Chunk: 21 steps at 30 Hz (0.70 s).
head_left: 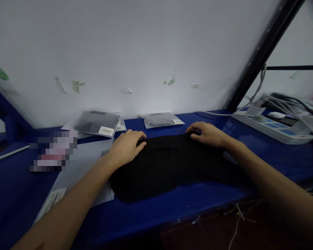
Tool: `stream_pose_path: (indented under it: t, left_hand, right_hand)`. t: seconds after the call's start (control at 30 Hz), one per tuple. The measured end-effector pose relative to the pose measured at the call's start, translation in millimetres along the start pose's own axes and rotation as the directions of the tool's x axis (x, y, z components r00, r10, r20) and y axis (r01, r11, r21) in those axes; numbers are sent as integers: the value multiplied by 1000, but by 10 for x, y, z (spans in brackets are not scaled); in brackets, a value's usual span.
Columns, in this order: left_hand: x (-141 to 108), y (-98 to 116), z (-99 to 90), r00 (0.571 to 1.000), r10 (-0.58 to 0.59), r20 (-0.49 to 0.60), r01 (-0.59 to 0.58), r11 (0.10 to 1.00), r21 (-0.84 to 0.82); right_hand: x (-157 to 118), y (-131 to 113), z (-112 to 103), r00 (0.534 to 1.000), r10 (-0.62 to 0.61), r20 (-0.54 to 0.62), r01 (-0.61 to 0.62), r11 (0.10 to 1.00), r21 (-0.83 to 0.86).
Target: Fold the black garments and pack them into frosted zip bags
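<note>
Apart, both hands (126,146) (205,134) curled on black cloth (161,165)

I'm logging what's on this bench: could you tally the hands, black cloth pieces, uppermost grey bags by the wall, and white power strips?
Left hand and right hand: 2
Black cloth: 1
Grey bags: 2
White power strip: 1
Total: 6

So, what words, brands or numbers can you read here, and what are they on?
Nothing is readable.
Left grey packet, white label: too small.
Right grey packet, corner label: too small.
Pale stack, lower label and dark bars: blurred.
Pixelated item: obscured.
Power strip: none readable.
Black cloth: no visible text.
</note>
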State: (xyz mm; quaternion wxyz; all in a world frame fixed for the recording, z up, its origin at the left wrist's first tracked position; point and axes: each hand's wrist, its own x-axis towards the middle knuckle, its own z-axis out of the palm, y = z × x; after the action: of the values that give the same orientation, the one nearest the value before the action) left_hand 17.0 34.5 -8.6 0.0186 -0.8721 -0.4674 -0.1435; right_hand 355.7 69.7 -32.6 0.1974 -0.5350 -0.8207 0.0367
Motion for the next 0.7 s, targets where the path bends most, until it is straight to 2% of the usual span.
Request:
stream_pose_path:
  t: [0.23, 0.43, 0.7]
  left_hand:
    - [-21, -30, 29, 999, 49, -13, -50, 999, -22]
    - [-33, 63, -22, 999, 22, -45, -24, 999, -46]
    - [-91, 170, -107, 996, 54, 76, -51, 998, -31]
  right_hand:
    - [-1, -45, 9, 1000, 12, -16, -12, 1000, 10]
    - [10, -47, 24, 999, 23, -26, -22, 1000, 14]
    - [17, 23, 56, 1000, 16, -22, -16, 1000, -10]
